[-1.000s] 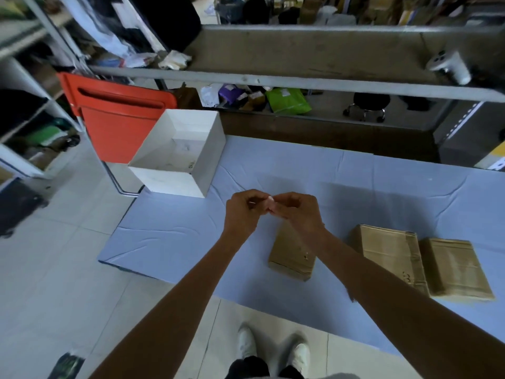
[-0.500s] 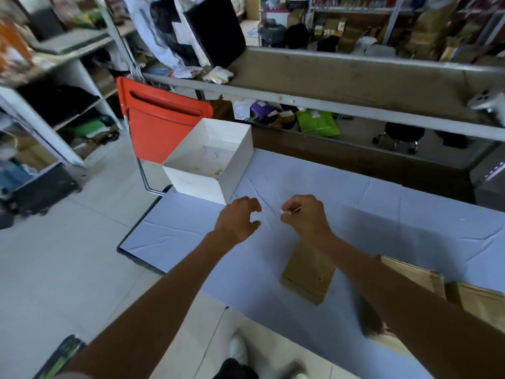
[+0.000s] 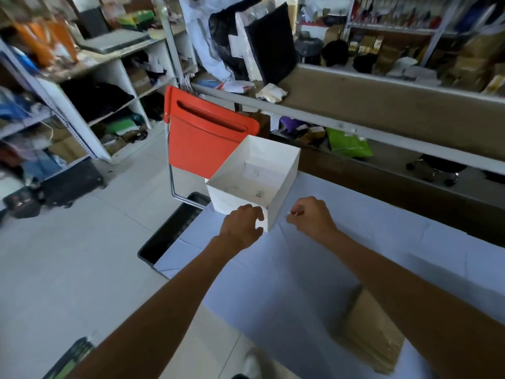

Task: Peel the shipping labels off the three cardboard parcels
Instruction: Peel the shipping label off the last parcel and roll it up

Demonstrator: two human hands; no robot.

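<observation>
Right hand [image 3: 311, 218] pinched a tiny white label scrap [image 3: 294, 213]; left hand [image 3: 241, 224] hung loose, empty. Sticky, the scrap could miss the open white cardboard box [image 3: 232, 198] just ahead.

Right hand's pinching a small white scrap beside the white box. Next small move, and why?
Probably carry the right hand up and left over the open white box and release the white scrap: it is pinched just beside the box's near wall, not yet above the opening.
</observation>
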